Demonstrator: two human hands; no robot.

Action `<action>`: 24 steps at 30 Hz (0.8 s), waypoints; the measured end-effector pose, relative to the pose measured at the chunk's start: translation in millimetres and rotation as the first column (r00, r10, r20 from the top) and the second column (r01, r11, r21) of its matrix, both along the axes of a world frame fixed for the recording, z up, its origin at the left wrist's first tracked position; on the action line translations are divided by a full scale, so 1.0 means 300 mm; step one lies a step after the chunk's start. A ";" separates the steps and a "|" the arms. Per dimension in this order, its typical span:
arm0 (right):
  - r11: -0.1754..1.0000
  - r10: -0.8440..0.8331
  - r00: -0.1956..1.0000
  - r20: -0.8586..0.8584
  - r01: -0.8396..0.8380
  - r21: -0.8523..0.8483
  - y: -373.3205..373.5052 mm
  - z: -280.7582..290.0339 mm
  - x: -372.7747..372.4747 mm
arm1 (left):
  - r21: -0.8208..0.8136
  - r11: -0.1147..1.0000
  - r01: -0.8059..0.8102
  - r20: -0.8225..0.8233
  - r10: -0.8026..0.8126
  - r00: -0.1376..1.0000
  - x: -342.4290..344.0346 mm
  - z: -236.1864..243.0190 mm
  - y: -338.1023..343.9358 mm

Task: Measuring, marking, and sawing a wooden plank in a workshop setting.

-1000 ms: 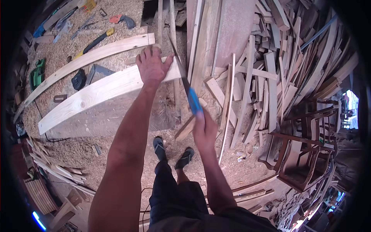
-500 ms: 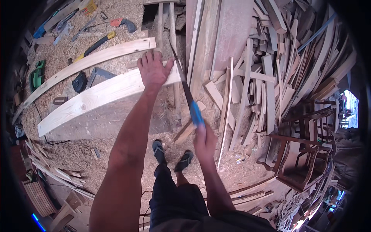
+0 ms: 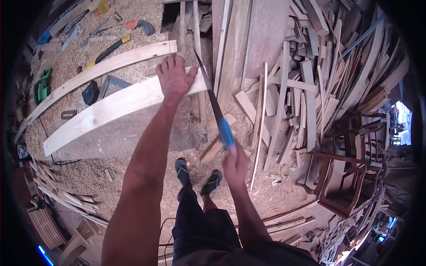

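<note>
My left hand (image 3: pixel 175 79) grips the right end of a pale wooden board (image 3: pixel 111 111), fingers bent over its far edge and thumb near the end. My right hand (image 3: pixel 235 164) is closed on the blue handle of a hand saw (image 3: pixel 225 129). The saw's dark blade runs away from me across the board's right end, just right of my left thumb. The board rests on a worn sheet (image 3: pixel 133 139) strewn with shavings, and a second long board (image 3: pixel 97 66) lies behind it.
At left lie a green power tool (image 3: pixel 42 88), a black tape measure (image 3: pixel 90 92), a square (image 3: pixel 106 86) and a yellow-handled tool (image 3: pixel 108 48). Offcuts (image 3: pixel 306 102) are heaped at right beside dark wooden chairs (image 3: pixel 341 186). My sandalled feet stand among shavings on the floor.
Since a second ago my right hand and the saw have drawn down toward me along the cut line, with little shift in the last half second. My left hand stays on the board.
</note>
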State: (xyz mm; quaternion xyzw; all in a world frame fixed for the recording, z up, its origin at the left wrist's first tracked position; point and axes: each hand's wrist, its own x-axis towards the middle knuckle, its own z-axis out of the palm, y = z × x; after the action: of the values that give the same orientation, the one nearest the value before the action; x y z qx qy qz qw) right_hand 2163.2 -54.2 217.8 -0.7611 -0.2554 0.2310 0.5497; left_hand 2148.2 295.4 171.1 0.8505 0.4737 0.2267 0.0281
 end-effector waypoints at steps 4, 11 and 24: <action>1.000 -0.011 1.000 -0.024 0.012 0.025 -0.057 0.041 0.004 | 0.000 1.000 0.002 -0.037 -0.002 0.999 0.036 0.031 -0.010; 0.999 0.006 0.986 0.165 -0.015 0.050 0.271 -0.040 0.150 | -0.037 0.999 0.020 -0.013 -0.020 1.000 0.060 0.017 -0.025; 0.999 0.014 0.991 0.132 -0.018 0.027 0.331 -0.021 0.177 | -0.029 0.999 0.037 0.018 -0.037 0.999 0.091 0.038 -0.021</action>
State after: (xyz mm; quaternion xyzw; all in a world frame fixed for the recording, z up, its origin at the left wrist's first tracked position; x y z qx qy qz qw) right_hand 2216.2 45.1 211.4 -0.7649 -0.3006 0.1809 0.5403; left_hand 2175.4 289.0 182.5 0.8566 0.4609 0.2268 0.0488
